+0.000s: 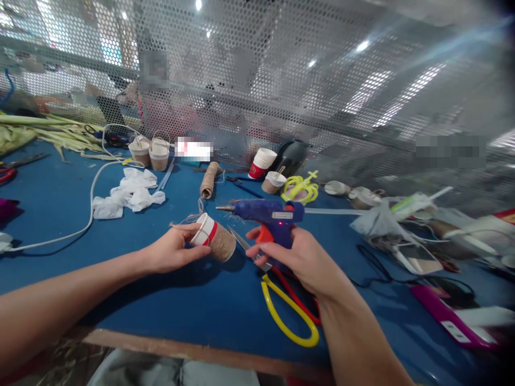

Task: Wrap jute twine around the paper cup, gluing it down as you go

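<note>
My left hand (177,247) is closed on a paper cup (222,242), tilted on its side, its lower part wrapped in brown twine and a red band showing near the white rim. A loose strand of twine runs from the cup toward a twine roll (210,180) behind it. In my right hand (295,254) is a blue hot glue gun (257,210), its metal nozzle pointing left above the cup and a red light lit on its side. My fingers lie around its orange trigger. Scissors (289,311) with yellow and red handles lie partly hidden under that hand.
Crumpled white plastic (131,194) and a white cable (92,203) lie at left. Twine-wrapped cups (159,155) stand at the back, near stacked paper cups (262,162) and a yellow-green woven piece (301,187). A plastic bag (380,220) and a purple object (450,316) are at right.
</note>
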A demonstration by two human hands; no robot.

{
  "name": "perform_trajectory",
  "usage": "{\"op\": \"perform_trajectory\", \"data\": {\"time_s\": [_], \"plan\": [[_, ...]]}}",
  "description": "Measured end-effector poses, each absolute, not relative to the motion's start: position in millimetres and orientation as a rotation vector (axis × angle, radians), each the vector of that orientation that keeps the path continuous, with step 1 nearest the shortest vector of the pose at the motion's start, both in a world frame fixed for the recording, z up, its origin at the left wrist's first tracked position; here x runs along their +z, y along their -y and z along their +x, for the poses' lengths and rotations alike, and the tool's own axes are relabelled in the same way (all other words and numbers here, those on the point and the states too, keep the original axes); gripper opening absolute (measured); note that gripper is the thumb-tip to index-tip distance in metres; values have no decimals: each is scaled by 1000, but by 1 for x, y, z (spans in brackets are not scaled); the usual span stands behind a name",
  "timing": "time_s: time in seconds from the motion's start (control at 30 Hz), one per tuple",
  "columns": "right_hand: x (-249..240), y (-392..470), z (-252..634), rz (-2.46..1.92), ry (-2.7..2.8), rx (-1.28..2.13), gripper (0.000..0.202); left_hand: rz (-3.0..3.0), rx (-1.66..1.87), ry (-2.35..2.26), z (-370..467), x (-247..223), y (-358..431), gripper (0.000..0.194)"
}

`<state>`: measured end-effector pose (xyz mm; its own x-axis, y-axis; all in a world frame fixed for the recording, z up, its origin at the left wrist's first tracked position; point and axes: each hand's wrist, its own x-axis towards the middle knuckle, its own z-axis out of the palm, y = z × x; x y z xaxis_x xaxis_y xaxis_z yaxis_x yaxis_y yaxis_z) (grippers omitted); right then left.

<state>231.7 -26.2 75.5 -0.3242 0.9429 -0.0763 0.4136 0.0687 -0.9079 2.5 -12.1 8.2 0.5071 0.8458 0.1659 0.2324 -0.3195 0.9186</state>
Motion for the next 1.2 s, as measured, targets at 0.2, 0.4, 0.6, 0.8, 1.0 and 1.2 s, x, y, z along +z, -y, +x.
{"op": "perform_trajectory", "data": {"time_s": [0.2,0.4,0.6,0.8,1.0,1.2], "plan": [[68,26,226,-1252,1649,1394,23,1521,779,-930,6,9,13,35],[70,30,228,-1277,1691,1384,22,1428,786,-919,7,12,14,34],[72,36,221,-1506,1818,1028,19,1448,798,-924,7,9,12,35],[69,41,219,-1536,2007,781,16,1551,835,-946,5,7,11,34],[70,43,221,-1431,2310,403,18,1678,916,-882,3,5,9,30],[74,43,219,-1305,2453,184,19,1782,930,-891,2,5,8,26]]}}
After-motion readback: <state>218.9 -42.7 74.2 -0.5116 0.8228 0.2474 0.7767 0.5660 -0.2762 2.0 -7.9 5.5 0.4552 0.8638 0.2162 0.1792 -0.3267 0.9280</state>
